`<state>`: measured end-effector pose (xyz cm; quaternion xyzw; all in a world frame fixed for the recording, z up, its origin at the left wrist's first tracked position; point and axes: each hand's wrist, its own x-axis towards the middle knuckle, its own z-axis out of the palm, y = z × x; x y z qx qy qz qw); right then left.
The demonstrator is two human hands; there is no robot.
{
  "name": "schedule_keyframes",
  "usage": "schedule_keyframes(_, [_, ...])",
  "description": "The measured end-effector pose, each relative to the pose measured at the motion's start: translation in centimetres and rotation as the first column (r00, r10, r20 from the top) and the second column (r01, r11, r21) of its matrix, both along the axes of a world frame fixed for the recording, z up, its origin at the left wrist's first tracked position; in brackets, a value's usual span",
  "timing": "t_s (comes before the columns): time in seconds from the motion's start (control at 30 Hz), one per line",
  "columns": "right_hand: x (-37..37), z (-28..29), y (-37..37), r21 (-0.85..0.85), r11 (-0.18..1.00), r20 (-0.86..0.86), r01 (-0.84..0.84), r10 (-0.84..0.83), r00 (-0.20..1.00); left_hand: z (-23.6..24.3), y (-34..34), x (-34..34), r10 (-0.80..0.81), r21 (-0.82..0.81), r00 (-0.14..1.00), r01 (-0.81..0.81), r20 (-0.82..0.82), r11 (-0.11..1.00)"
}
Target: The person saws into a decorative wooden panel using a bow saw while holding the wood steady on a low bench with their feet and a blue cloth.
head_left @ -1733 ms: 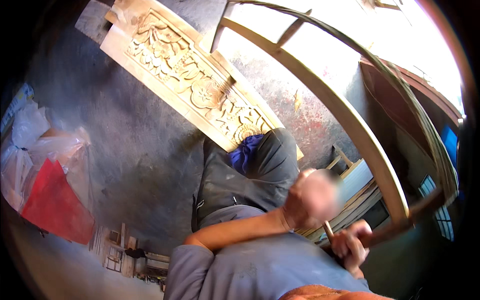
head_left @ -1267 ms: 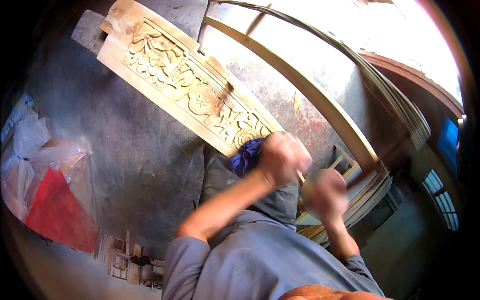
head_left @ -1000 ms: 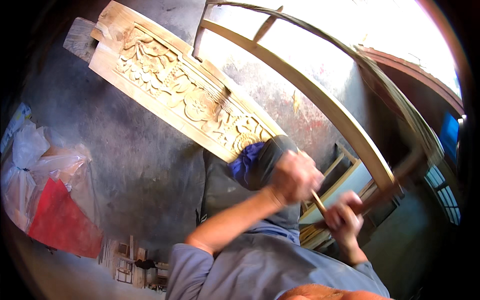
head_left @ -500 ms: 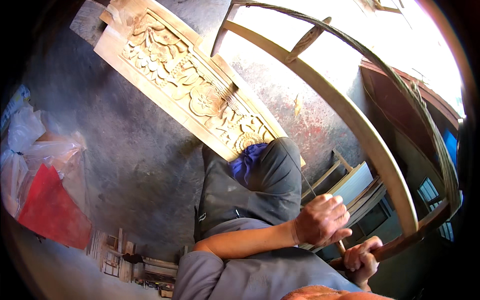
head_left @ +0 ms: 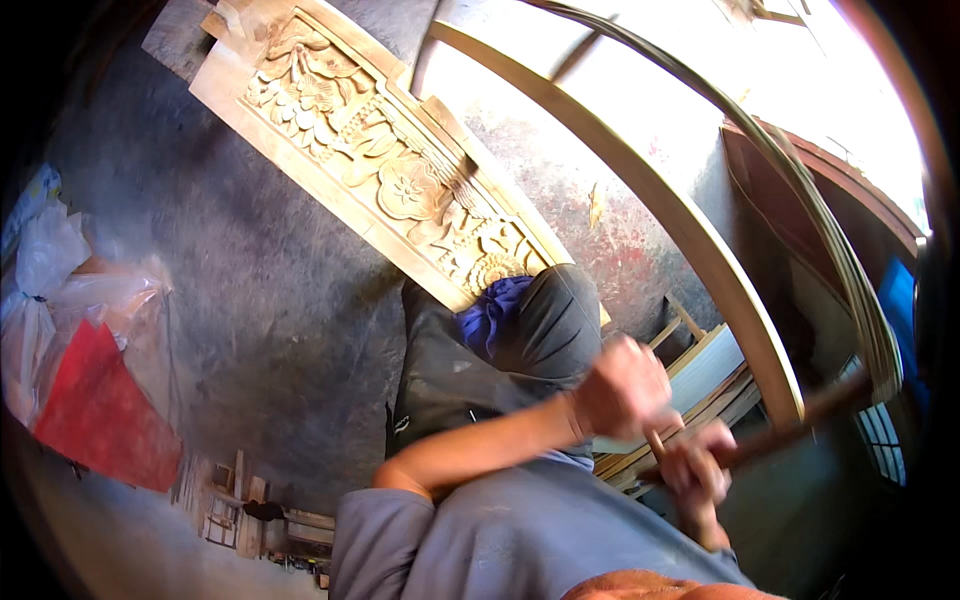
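Observation:
A large wooden frame saw (head_left: pixel 690 220) with a twisted cord (head_left: pixel 800 170) along its outer side arches over the right side. My right hand (head_left: pixel 695 468) is wrapped round its dark end bar near the lower end. My left hand (head_left: pixel 622 388), smeared by motion, is closed beside that end; what lies inside its fingers is hidden. The carved wooden panel (head_left: pixel 372 172), with flowers and leaves in relief, slants from the upper left down to my knees. Between its near end and my thighs is a bunched purple cloth (head_left: pixel 492 312).
A wooden block (head_left: pixel 178 38) is at the panel's far end. Clear plastic bags (head_left: pixel 50 255) and a red sheet (head_left: pixel 105 415) lie at left. Boards (head_left: pixel 715 375) are stacked at right, near a dark reddish-brown panel (head_left: pixel 770 190). More timber (head_left: pixel 250 505) stands at lower left.
The frame saw has shifted left with my right hand on it. My left hand has moved up and left. The panel stays in place.

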<state>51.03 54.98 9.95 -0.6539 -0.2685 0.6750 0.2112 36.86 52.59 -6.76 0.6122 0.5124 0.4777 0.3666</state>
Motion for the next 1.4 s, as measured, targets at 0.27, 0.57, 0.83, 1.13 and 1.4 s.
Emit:
schedule_keyframes(0.27, [-1.3,-11.3,0.7,-0.015,0.993,-0.115,0.121,-0.121,0.986,-9.6,2.1,-3.0,0.021,-0.008,0.994,-0.022,-0.11,1.0])
schedule_keyframes(0.57, [-3.1,-5.9,1.5,-0.106,0.987,-0.067,0.119,-0.126,0.99,-4.1,2.9,-4.3,0.038,0.036,0.999,-0.036,-0.032,0.999])
schedule_keyframes(0.83, [3.9,-6.9,-1.7,-0.03,0.982,-0.126,0.184,-0.186,0.974,-5.5,1.3,0.1,-0.02,-0.017,0.999,0.019,-0.047,1.0])
schedule_keyframes(1.13, [-8.0,-10.1,4.9,-0.062,0.994,-0.01,0.095,-0.096,0.995,-9.7,5.0,-6.7,-0.009,0.012,0.994,0.011,-0.108,1.0])
schedule_keyframes(1.4, [-4.4,4.4,1.5,0.011,0.999,0.052,0.035,-0.036,0.998,3.8,1.9,-2.8,-0.013,-0.088,0.996,0.021,0.083,0.996])
